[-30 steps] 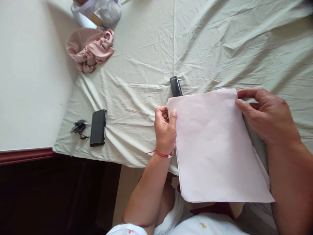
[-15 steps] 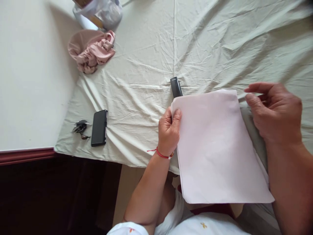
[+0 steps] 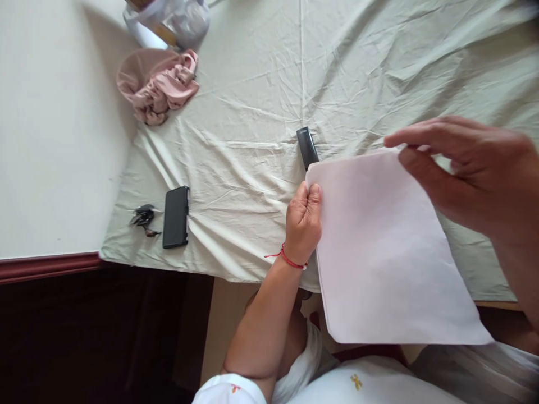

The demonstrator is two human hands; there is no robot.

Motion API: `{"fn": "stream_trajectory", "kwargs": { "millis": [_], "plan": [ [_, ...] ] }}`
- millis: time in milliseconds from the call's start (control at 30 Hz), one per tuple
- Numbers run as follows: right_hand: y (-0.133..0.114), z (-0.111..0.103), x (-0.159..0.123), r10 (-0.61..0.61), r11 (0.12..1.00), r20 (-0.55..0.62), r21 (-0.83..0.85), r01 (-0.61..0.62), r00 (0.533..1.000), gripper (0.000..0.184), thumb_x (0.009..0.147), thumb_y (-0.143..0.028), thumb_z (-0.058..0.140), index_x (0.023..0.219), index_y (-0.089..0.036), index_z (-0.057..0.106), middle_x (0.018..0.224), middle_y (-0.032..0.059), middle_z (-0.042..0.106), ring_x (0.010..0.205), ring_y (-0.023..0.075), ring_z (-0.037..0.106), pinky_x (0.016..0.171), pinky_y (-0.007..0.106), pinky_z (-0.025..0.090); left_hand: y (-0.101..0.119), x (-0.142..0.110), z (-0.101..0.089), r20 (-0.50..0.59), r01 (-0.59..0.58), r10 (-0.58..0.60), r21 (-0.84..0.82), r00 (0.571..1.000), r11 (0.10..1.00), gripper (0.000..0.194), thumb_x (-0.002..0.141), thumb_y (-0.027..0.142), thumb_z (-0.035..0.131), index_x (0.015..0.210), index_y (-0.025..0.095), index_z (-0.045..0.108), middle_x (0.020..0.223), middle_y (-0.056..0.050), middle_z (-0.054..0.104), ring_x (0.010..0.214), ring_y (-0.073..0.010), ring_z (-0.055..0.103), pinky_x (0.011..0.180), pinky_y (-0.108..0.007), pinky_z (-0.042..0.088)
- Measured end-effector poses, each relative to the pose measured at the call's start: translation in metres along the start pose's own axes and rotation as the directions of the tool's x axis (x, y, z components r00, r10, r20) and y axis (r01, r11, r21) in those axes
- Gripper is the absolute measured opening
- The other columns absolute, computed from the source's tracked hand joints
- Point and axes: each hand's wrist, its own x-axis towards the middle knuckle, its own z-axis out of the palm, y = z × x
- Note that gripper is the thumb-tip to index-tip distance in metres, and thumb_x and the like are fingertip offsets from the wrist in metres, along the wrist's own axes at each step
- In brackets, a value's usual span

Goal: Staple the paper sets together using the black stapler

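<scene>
Blank white paper sheets (image 3: 387, 247), with a second edge showing along the left side, are held up over the table's front edge and my lap. My left hand (image 3: 304, 216) grips their upper left edge, thumb on top and fingers behind. A red string bracelet circles that wrist. Over the upper right corner is my right hand (image 3: 467, 168), its fingers stretched out and a gap between forefinger and thumb. Whether it touches the corner I cannot make out. Just beyond the top left corner lies a small black oblong object (image 3: 307, 147), partly covered by the paper.
A wrinkled pale green cloth (image 3: 244, 140) covers the table. On its left lie a black phone-like slab (image 3: 176, 217) and a small dark bundle (image 3: 144, 217). Farther back are pink gathered fabric (image 3: 158, 84) and a plastic bag (image 3: 185, 25). A white wall borders the left.
My right hand has moved left to the paper's upper right corner, its fingers straighter. In the view, the paper and my left hand have shifted slightly right.
</scene>
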Motion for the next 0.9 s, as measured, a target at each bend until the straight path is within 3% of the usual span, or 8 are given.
{"fn": "stream_trajectory", "kwargs": {
  "millis": [100, 200, 300, 533, 900],
  "plan": [
    [0.0, 0.023, 0.019, -0.138, 0.99, 0.038, 0.013, 0.137, 0.99, 0.032, 0.098, -0.034, 0.051, 0.118, -0.019, 0.072, 0.109, 0.0047, 0.07, 0.095, 0.0137, 0.064, 0.093, 0.031, 0.051, 0.001, -0.002, -0.003, 0.078, 0.036, -0.037, 0.02, 0.996, 0.999, 0.03, 0.094, 0.051, 0.061, 0.086, 0.022, 0.066, 0.078, 0.0, 0.059, 0.07, -0.0123, 0.055, 0.068, -0.026, 0.047],
    [0.0, 0.042, 0.032, -0.191, 0.981, 0.111, -0.025, 0.195, 0.975, 0.036, 0.1, -0.037, 0.048, 0.12, -0.018, 0.071, 0.116, 0.0055, 0.07, 0.104, 0.0186, 0.061, 0.1, 0.037, 0.048, 0.002, -0.003, -0.004, 0.098, 0.05, -0.051, 0.006, 0.994, 0.999, 0.029, 0.095, 0.051, 0.06, 0.091, 0.023, 0.066, 0.077, 0.0, 0.057, 0.069, -0.012, 0.053, 0.065, -0.025, 0.046],
    [0.001, 0.053, 0.035, -0.218, 0.974, 0.158, -0.029, 0.225, 0.963, 0.037, 0.102, -0.039, 0.044, 0.108, -0.019, 0.074, 0.115, 0.0033, 0.07, 0.104, 0.0188, 0.06, 0.099, 0.038, 0.048, 0.001, -0.002, -0.003, 0.09, 0.07, -0.067, -0.031, 0.994, 0.997, 0.031, 0.095, 0.053, 0.059, 0.092, 0.023, 0.066, 0.08, -0.001, 0.059, 0.073, -0.0127, 0.055, 0.07, -0.026, 0.047],
    [-0.001, 0.06, 0.031, -0.197, 0.98, 0.133, -0.016, 0.201, 0.971, 0.035, 0.101, -0.033, 0.042, 0.099, -0.021, 0.074, 0.104, 0.0006, 0.071, 0.099, 0.018, 0.061, 0.094, 0.036, 0.049, -0.002, -0.001, -0.003, 0.055, 0.049, -0.049, 0.011, 0.997, 0.999, 0.039, 0.095, 0.06, 0.053, 0.097, 0.023, 0.067, 0.085, -0.003, 0.061, 0.082, -0.0155, 0.06, 0.078, -0.029, 0.05],
    [-0.009, 0.063, 0.028, -0.202, 0.976, 0.133, -0.054, 0.211, 0.97, 0.032, 0.101, -0.03, 0.042, 0.094, -0.023, 0.072, 0.1, 0.0003, 0.071, 0.097, 0.0184, 0.061, 0.092, 0.035, 0.051, 0.0, -0.003, -0.001, 0.05, 0.007, -0.013, 0.109, 0.999, 0.994, 0.042, 0.096, 0.061, 0.049, 0.091, 0.022, 0.064, 0.08, -0.002, 0.057, 0.078, -0.0161, 0.057, 0.073, -0.029, 0.047]
  ]
}}
